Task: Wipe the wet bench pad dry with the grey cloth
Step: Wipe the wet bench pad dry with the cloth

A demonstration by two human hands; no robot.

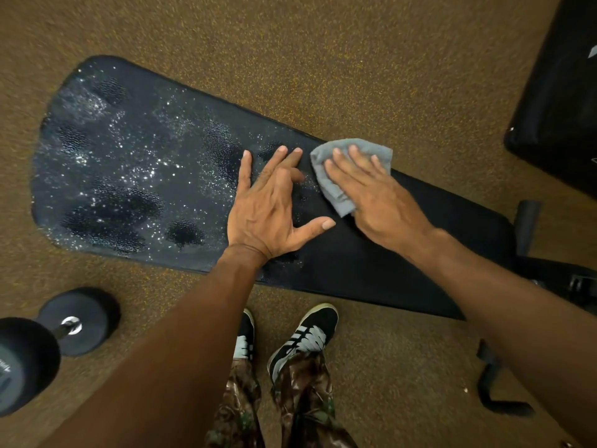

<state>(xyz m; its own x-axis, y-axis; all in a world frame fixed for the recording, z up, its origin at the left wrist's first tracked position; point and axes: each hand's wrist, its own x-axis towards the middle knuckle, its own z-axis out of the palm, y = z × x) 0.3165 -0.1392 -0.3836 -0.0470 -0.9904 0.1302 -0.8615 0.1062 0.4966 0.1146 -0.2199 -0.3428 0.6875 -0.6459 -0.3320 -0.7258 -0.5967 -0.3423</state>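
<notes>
- Bench pad (129, 163), black, slants across mid-frame; left part beaded with droplets, right part matte.
- Grey cloth (337, 197), crumpled, lies on the pad right of centre under the right hand (378, 202), fingers straight, slightly parted.
- Left hand (265, 211) flat beside it, fingers spread.
- Dumbbell (80, 318), lower left: lettering unreadable.
</notes>
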